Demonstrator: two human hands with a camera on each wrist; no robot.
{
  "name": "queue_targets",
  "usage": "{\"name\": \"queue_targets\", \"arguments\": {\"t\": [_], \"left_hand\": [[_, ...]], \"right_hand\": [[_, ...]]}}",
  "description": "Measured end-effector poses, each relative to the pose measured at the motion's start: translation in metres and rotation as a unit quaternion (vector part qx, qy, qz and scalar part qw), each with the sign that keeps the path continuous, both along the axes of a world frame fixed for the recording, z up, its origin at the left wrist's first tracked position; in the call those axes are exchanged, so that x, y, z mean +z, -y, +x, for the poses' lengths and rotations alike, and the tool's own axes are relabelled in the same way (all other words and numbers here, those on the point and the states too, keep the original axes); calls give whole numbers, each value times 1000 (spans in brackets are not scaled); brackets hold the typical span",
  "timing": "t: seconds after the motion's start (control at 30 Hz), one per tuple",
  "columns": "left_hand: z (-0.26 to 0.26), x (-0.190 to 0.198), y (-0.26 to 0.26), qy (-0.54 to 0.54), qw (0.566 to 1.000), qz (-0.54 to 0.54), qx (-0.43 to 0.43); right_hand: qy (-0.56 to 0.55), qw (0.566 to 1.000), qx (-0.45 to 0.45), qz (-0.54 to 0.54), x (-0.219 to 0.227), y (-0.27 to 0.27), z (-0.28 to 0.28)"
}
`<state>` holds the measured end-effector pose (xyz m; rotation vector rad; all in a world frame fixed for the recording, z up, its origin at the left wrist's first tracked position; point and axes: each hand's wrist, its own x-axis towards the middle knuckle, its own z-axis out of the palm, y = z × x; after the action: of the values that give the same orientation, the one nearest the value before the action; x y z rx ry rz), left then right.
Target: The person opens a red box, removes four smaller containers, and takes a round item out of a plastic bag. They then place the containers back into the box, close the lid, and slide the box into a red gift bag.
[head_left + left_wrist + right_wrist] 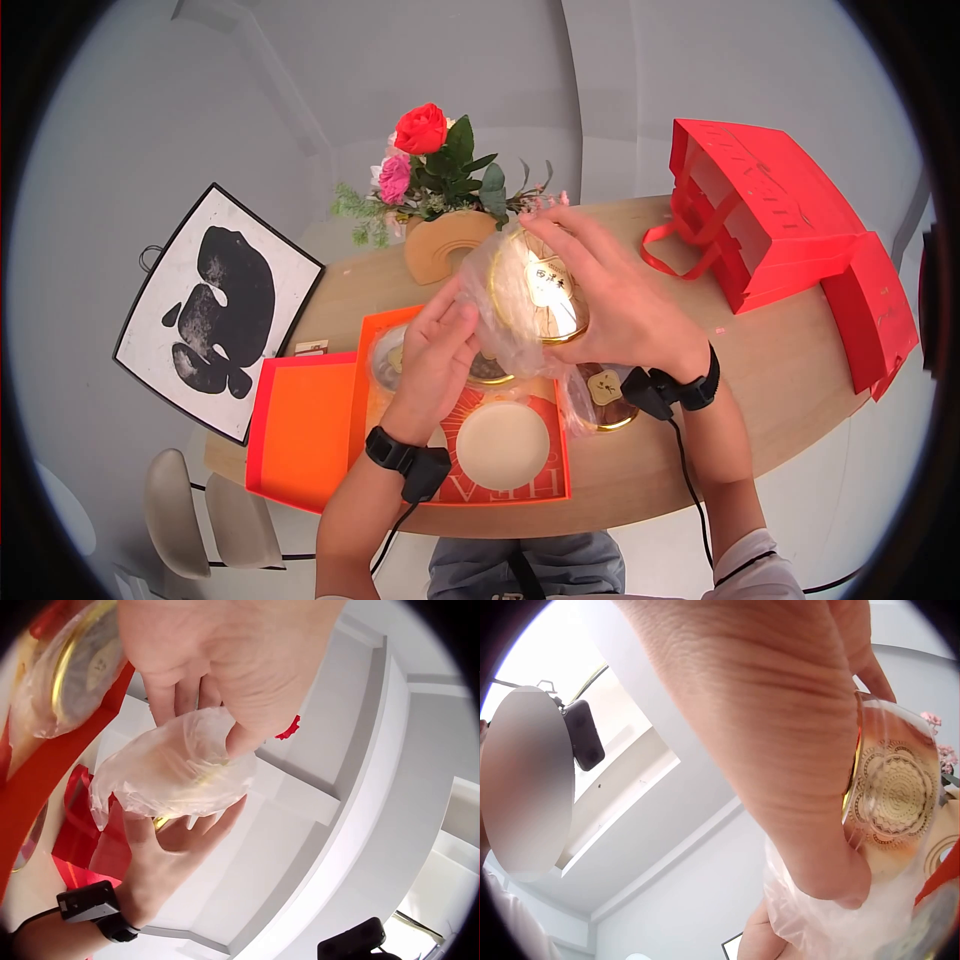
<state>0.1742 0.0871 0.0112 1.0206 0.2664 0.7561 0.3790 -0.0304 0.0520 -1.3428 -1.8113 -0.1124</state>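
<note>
Above the orange gift tray (375,340), my right hand (610,300) grips a round gold-rimmed tin (540,290) in its clear plastic wrapper (500,320). My left hand (435,360) pinches that wrapper's lower edge.

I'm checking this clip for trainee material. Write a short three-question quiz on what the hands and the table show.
1. True or false: the right hand grips a gold round tin in clear wrap.
2. What does the left hand pinch? A: the plastic wrap; B: the red bag; C: the flower vase.
3. Fill in: an empty round slot shows in the orange ____.

Key: 1 true; 2 A; 3 box.
</note>
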Motion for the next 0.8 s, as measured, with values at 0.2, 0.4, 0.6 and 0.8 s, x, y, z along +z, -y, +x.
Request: {"name": "queue_targets", "arguments": {"t": [0.2, 0.4, 0.6, 0.8], "left_hand": [[0, 1, 4, 44, 997, 29, -53], [-3, -8, -4, 23, 998, 19, -48], [-3, -13, -5, 25, 998, 31, -38], [-5, -14, -4, -2, 999, 31, -43]], "right_hand": [[-16, 1000, 3, 10, -2, -1, 0], [-25, 999, 7, 26, 1, -1, 0], [-30, 999, 0, 17, -1, -3, -4], [52, 998, -26, 39, -2, -5, -7]]}}
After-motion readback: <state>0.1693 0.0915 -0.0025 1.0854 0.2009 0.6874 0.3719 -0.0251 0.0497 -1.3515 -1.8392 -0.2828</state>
